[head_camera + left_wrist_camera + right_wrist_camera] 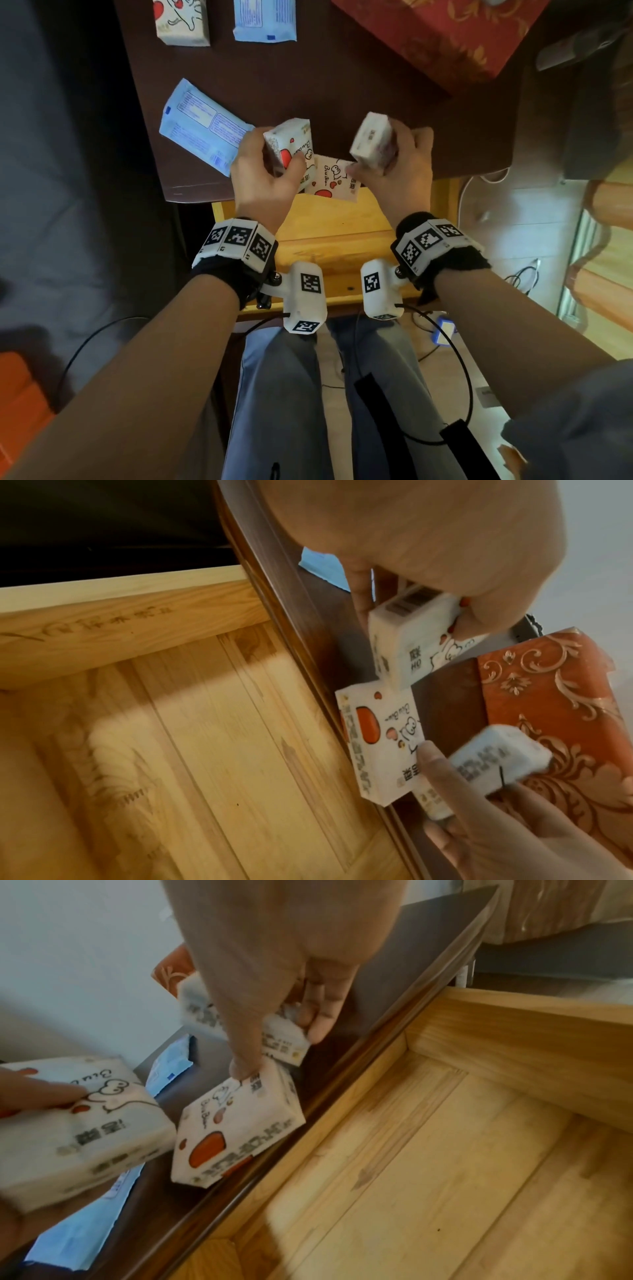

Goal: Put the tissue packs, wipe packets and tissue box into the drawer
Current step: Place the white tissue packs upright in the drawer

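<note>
My left hand (274, 161) grips a white tissue pack (291, 144) with red hearts, held above the dark table's front edge. My right hand (387, 154) grips a second tissue pack (371, 140), and one of its fingertips (241, 1070) touches a third pack (334, 180) that lies at the table edge, overhanging the open wooden drawer (339, 240). The drawer's floor (445, 1150) is bare in both wrist views. A fourth tissue pack (181, 20), two blue wipe packets (202, 126) (263, 20) and the red patterned tissue box (442, 34) rest on the table.
The dark brown table (342, 85) ends just above the drawer. Cables (459, 370) hang by my knees under the drawer front. A grey bed surface (51, 171) lies to the left, and wooden furniture (609, 205) stands at the right.
</note>
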Demonstrator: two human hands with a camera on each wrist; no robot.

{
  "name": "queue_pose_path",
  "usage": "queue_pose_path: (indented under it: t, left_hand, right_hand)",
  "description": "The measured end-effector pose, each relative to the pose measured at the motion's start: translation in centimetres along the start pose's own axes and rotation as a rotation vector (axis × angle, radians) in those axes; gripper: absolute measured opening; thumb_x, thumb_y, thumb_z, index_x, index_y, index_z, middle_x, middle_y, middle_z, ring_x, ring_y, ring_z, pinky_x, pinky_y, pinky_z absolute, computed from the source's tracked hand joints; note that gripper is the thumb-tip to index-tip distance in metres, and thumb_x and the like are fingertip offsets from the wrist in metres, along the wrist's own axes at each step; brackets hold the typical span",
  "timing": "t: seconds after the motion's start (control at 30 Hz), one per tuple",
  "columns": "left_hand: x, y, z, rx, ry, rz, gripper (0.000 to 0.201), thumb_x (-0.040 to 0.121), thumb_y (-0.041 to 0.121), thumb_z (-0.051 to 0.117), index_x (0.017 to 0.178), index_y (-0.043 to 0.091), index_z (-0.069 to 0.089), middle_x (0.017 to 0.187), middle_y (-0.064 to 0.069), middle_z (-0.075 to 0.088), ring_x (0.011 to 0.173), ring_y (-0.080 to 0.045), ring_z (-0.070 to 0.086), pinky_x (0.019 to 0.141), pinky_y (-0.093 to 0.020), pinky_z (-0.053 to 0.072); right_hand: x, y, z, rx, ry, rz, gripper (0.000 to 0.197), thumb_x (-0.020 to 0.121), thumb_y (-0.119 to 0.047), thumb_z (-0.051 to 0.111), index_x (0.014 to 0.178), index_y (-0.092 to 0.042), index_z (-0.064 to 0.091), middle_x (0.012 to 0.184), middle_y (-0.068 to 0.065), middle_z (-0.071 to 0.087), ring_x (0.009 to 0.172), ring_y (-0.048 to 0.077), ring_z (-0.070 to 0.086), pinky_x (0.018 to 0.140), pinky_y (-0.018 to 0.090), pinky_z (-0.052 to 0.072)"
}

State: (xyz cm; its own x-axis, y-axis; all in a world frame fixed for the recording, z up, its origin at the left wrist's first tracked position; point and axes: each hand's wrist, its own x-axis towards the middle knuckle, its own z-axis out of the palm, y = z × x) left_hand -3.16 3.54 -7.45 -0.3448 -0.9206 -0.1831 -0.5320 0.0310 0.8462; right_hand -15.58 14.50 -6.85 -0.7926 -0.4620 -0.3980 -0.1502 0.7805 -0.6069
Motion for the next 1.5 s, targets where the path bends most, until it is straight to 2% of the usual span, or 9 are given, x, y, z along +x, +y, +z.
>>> queue_pose_path:
  t: [0.13, 0.3, 0.43, 0.5, 0.63, 0.93, 1.03, 1.2, 1.5]
  left_hand:
    - [0.0, -0.3, 0.1, -0.021, -0.082, -0.012, 0.016, 0.074, 0.025, 0.068, 0.083, 0.019, 0.056, 0.060, 0.016, 0.051, 0.054, 0.003, 0.051, 0.050, -0.016, 0.042]
    - [-0.4, -0.1, -0.2, 0.002, -0.090, -0.023, 0.015, 0.083, 0.034, 0.062, 0.080, 0.026, 0.049, 0.060, 0.016, 0.044, 0.056, 0.005, 0.047, 0.051, -0.012, 0.034]
    - [-0.4, 0.5, -1.0, -0.050, -0.204, -0.094, 0.022, 0.079, 0.030, 0.053, 0.079, 0.010, 0.045, 0.060, 0.008, 0.046, 0.055, -0.012, 0.046, 0.055, -0.011, 0.036]
    - [-0.4, 0.8, -1.2, -0.130, -0.314, -0.191, 0.021, 0.076, 0.030, 0.055, 0.080, 0.010, 0.051, 0.065, 0.004, 0.055, 0.064, -0.026, 0.058, 0.062, -0.023, 0.047]
    - [-1.1, 1.1, -0.7, -0.286, -0.590, -0.398, 0.013, 0.076, 0.026, 0.056, 0.088, 0.022, 0.057, 0.084, -0.007, 0.066, 0.081, -0.027, 0.069, 0.068, -0.046, 0.059]
    - [-1.4, 1.4, 0.3, -0.367, -0.414, -0.456, 0.013, 0.085, 0.019, 0.057, 0.083, 0.032, 0.059, 0.076, 0.013, 0.070, 0.076, -0.007, 0.067, 0.077, -0.036, 0.054]
    - [-0.6, 2.1, 0.8, -0.378, -0.366, -0.464, 0.011, 0.087, 0.019, 0.056, 0.093, 0.028, 0.057, 0.087, 0.009, 0.065, 0.085, -0.016, 0.066, 0.083, -0.041, 0.055]
    - [0.0, 2.9, 1.6, -0.371, -0.413, -0.462, 0.015, 0.080, 0.028, 0.057, 0.094, 0.027, 0.053, 0.097, -0.003, 0.065, 0.092, -0.022, 0.066, 0.083, -0.046, 0.057]
    - [-1.8, 3.5, 1.5, -0.304, -0.450, -0.450, 0.013, 0.094, 0.021, 0.050, 0.105, 0.014, 0.048, 0.088, -0.005, 0.063, 0.065, -0.020, 0.066, 0.046, -0.023, 0.053]
  right_hand:
    - [0.1, 0.7, 0.2, -0.011, 0.006, 0.009, 0.069, 0.068, -0.035, 0.078, 0.123, -0.007, 0.048, 0.132, 0.013, 0.034, 0.106, 0.008, 0.039, 0.093, 0.027, 0.048]
    - [0.6, 0.6, 0.2, 0.031, -0.012, 0.012, 0.064, 0.069, -0.028, 0.078, 0.121, -0.005, 0.048, 0.128, 0.011, 0.043, 0.106, 0.010, 0.047, 0.091, 0.030, 0.050]
    - [0.7, 0.2, 0.4, 0.032, -0.012, 0.028, 0.063, 0.069, -0.026, 0.077, 0.122, -0.006, 0.048, 0.129, 0.011, 0.043, 0.112, 0.017, 0.050, 0.091, 0.027, 0.047]
    - [0.9, -0.1, 0.5, 0.032, -0.009, 0.052, 0.063, 0.069, -0.027, 0.076, 0.122, -0.007, 0.047, 0.129, 0.011, 0.042, 0.107, 0.013, 0.047, 0.085, 0.021, 0.041]
    - [1.6, -0.5, 0.7, 0.032, -0.007, 0.093, 0.063, 0.069, -0.029, 0.077, 0.121, -0.008, 0.046, 0.127, 0.010, 0.041, 0.098, 0.007, 0.039, 0.077, 0.013, 0.034]
    - [2.3, 0.2, -0.4, 0.103, 0.015, 0.131, 0.061, 0.067, -0.034, 0.077, 0.115, -0.007, 0.051, 0.117, 0.007, 0.048, 0.098, 0.013, 0.046, 0.080, 0.026, 0.043]
    - [2.2, 0.4, -0.7, 0.194, 0.047, 0.152, 0.066, 0.066, -0.038, 0.076, 0.118, -0.008, 0.048, 0.111, 0.001, 0.045, 0.103, 0.018, 0.053, 0.081, 0.043, 0.056]
    - [1.9, 0.5, -1.0, 0.274, 0.046, 0.176, 0.071, 0.065, -0.051, 0.068, 0.121, -0.016, 0.043, 0.118, 0.005, 0.056, 0.101, 0.025, 0.061, 0.080, 0.046, 0.056]
    - [-0.3, 0.7, -3.3, 0.418, 0.039, 0.172, 0.051, 0.069, -0.024, 0.070, 0.110, -0.027, 0.038, 0.096, -0.008, 0.059, 0.090, 0.018, 0.064, 0.072, 0.047, 0.058]
